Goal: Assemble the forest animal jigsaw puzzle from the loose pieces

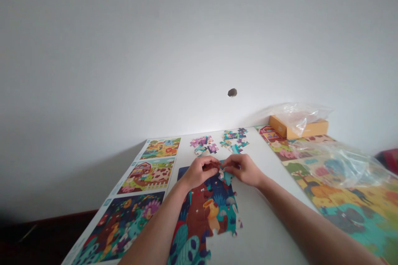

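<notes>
A partly assembled puzzle (200, 205) is laid flat on the white table (258, 225), between the forearms. A brown bear, an orange animal and teal leaves are printed on dark blue. A teal piece (228, 179) appears to be pinched in the right hand's (244, 169) grip; the left hand's (198, 170) grip cannot be determined. Labels on the picture sheet (146, 176) are too small to be read.

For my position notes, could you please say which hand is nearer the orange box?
Right. The right hand is at the puzzle, left and short of the orange box; the left hand is also there, but farther left.
</notes>
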`<state>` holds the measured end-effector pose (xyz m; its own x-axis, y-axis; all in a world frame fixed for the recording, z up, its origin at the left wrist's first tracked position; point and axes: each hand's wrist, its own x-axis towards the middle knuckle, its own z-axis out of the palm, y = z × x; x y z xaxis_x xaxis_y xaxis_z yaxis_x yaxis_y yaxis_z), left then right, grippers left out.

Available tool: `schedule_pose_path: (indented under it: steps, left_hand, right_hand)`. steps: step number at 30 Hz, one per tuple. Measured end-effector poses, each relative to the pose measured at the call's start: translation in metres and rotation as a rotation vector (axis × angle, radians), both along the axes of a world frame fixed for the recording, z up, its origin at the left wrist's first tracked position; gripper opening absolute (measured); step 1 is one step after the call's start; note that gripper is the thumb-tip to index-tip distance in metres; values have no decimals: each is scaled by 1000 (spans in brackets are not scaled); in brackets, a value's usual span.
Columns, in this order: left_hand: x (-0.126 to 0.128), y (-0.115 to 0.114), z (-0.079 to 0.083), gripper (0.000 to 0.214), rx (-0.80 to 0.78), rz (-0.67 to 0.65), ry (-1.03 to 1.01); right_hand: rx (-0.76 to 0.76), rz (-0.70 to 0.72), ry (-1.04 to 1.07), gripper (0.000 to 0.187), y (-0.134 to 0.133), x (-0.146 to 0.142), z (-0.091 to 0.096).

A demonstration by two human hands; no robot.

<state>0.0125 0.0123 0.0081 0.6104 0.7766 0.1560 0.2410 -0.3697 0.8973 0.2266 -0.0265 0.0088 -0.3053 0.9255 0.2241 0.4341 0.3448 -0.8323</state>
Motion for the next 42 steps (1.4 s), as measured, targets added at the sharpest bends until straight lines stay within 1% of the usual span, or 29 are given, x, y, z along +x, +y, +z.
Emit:
schedule_pose_path:
  steps: [2, 6, 9, 11, 17, 21, 26, 33, 42]
  left_hand:
    - [0, 0, 1, 19, 16, 1, 34]
    - [0, 0, 0, 17, 64, 23, 121]
    - [0, 0, 0, 18, 79, 31, 148]
    - [0, 0, 0, 18, 89, 25, 156]
    - [1, 1, 0, 17, 113, 8, 152]
    - [1, 0, 2, 17, 123, 12, 165]
    - [1, -1, 4, 19, 128, 3, 176]
    - [0, 0, 2, 21, 133, -7, 172]
    - [0, -1, 4, 20, 136, -11, 182]
  right_hand:
    - [-63, 117, 10, 18, -3, 7, 7]
    - [-124, 250, -15, 14, -11, 17, 19]
    - [-167, 374, -82, 10, -15, 19, 21]
    - [-176, 420, -117, 10, -16, 18, 19]
    - [-154, 446, -194, 12, -18, 14, 14]
    - [-202, 431, -197, 13, -20, 15, 18]
    - [-276, 477, -217, 16, -23, 14, 21]
    - [-197, 505, -284, 13, -29, 9, 25]
    - [-175, 498, -328, 13, -29, 9, 23]
